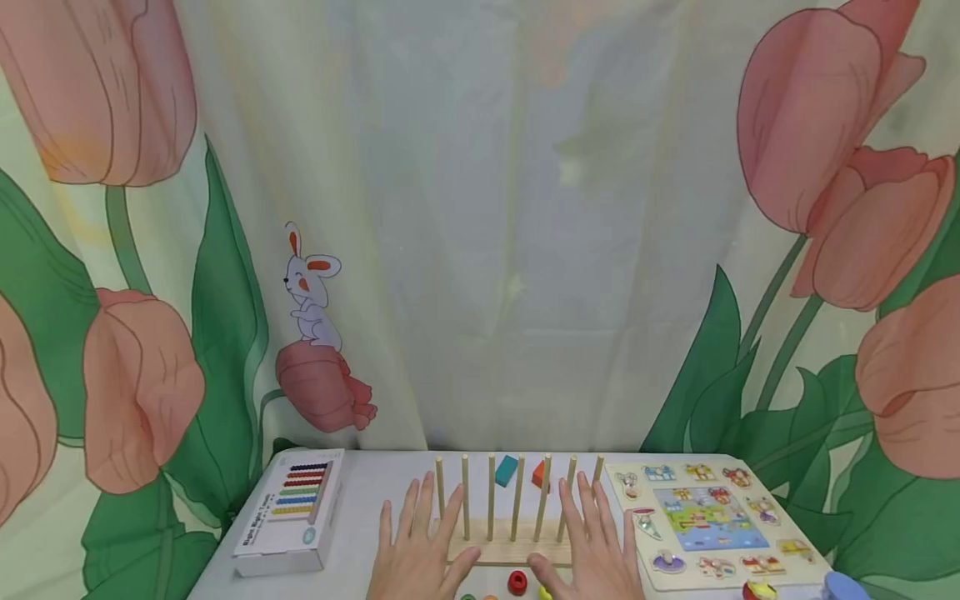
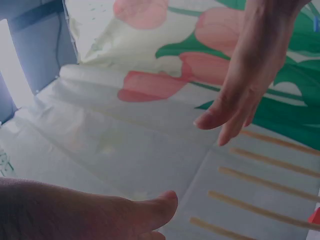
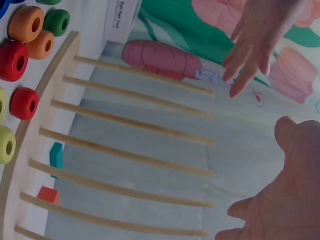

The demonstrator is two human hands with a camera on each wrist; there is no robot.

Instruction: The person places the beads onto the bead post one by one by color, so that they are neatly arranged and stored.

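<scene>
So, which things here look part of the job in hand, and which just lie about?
Seemingly in the job:
- left hand
- right hand
- rack
- rings

Seemingly lying about:
- box
- puzzle
- teal block
- orange block

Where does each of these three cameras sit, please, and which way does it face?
Head: worn on the head, facing forward and down at the peg stand and printed backdrop; left hand and right hand show.
Left wrist: worn on that wrist, picture sideways, facing past the pegs to the printed backdrop; left hand low, right hand above.
Right wrist: worn on that wrist, also sideways, facing the peg stand, rings and printed backdrop; right hand low, left hand above.
Shared: head and right wrist both show the teal block and white box.
</scene>
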